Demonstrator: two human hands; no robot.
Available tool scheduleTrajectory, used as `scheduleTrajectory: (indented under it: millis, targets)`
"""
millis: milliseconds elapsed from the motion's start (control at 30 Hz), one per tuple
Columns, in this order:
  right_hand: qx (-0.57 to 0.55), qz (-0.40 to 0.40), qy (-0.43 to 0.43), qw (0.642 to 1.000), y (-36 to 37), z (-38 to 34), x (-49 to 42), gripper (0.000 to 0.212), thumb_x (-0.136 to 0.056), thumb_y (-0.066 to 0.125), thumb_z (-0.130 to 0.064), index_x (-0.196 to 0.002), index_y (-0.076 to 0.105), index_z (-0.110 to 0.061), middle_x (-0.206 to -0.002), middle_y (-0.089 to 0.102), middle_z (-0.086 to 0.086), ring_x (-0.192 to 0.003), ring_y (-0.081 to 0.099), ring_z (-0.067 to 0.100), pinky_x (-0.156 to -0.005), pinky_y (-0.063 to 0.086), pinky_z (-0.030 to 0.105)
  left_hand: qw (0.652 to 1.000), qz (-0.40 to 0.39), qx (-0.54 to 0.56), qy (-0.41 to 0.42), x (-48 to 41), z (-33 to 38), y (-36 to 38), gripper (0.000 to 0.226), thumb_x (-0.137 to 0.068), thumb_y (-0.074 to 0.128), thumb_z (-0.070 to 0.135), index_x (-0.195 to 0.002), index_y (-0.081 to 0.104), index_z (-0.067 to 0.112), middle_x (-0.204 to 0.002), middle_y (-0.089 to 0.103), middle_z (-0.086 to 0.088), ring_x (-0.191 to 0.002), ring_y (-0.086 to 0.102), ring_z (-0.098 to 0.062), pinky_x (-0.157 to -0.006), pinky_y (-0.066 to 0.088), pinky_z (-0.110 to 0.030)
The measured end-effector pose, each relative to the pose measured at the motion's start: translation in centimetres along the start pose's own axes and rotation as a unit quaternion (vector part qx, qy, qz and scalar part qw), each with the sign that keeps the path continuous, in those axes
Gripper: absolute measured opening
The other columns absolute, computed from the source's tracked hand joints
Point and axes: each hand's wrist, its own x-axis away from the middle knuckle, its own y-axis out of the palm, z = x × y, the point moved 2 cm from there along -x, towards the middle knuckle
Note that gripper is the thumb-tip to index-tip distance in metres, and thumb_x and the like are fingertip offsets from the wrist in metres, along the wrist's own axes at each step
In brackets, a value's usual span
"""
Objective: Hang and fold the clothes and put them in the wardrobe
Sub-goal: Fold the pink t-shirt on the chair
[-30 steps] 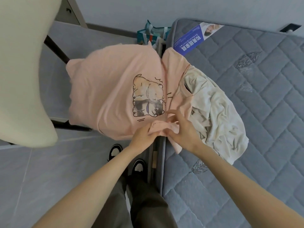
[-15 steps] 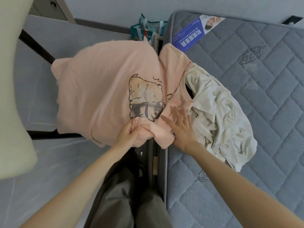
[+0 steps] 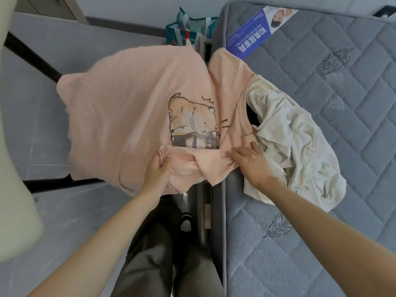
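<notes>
Both bare forearms reach forward; the left hand (image 3: 157,171) grips the bunched pink shirt (image 3: 128,108), the right hand (image 3: 254,165) lies flat, fingers straight.

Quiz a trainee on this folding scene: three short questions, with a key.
1. True or false: the left hand grips bunched cloth of the pink shirt.
2. The cream garment lies on: A) the floor B) the mattress C) a chair.
3. Fill in: the hand resting with straight fingers on the pink shirt is the ___ hand.
Key: 1 true; 2 B; 3 right hand.
</notes>
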Motion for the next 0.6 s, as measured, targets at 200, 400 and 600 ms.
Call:
scheduleTrajectory:
  millis: [200, 400, 600]
  targets:
    - [0.057, -0.128, 0.144, 0.98, -1.2, 3.6, 3.4, 0.032, -0.097, 0.037, -0.017, -0.129, 0.042, -0.019, -0.138, 0.045, 0.006, -0.123, 0.043, 0.031, -0.103, 0.034, 0.05, 0.99, -0.081, -0.091, 0.066, 1.9, -0.3, 3.0, 0.017, -0.1, 0.045, 0.02, -0.112, 0.053, 0.026, -0.101, 0.06, 0.018, -0.093, 0.053, 0.009, -0.068, 0.04, 0.0]
    - [0.003, -0.214, 0.199, 0.956, -1.8, 3.5, 3.9, 0.063, -0.082, 0.049, -0.028, -0.139, 0.025, -0.039, -0.144, 0.038, 0.007, -0.13, 0.034, 0.038, -0.109, 0.02, 0.055, 0.988, -0.101, -0.107, 0.038, 2.6, -2.0, 5.0, 0.022, -0.1, 0.044, 0.019, -0.12, 0.052, 0.025, -0.109, 0.06, 0.01, -0.101, 0.056, -0.004, -0.087, 0.049, -0.022]
    - [-0.04, -0.263, 0.127, 0.955, -0.2, 1.2, 6.0, 0.087, -0.073, 0.062, -0.057, -0.145, 0.016, -0.041, -0.156, 0.017, -0.004, -0.14, 0.007, 0.045, -0.106, -0.01, 0.072, 0.986, -0.083, -0.141, 0.017, 1.3, -3.0, 4.3, 0.016, -0.098, 0.048, 0.021, -0.113, 0.055, 0.025, -0.101, 0.063, 0.008, -0.098, 0.06, -0.013, -0.077, 0.049, -0.026]
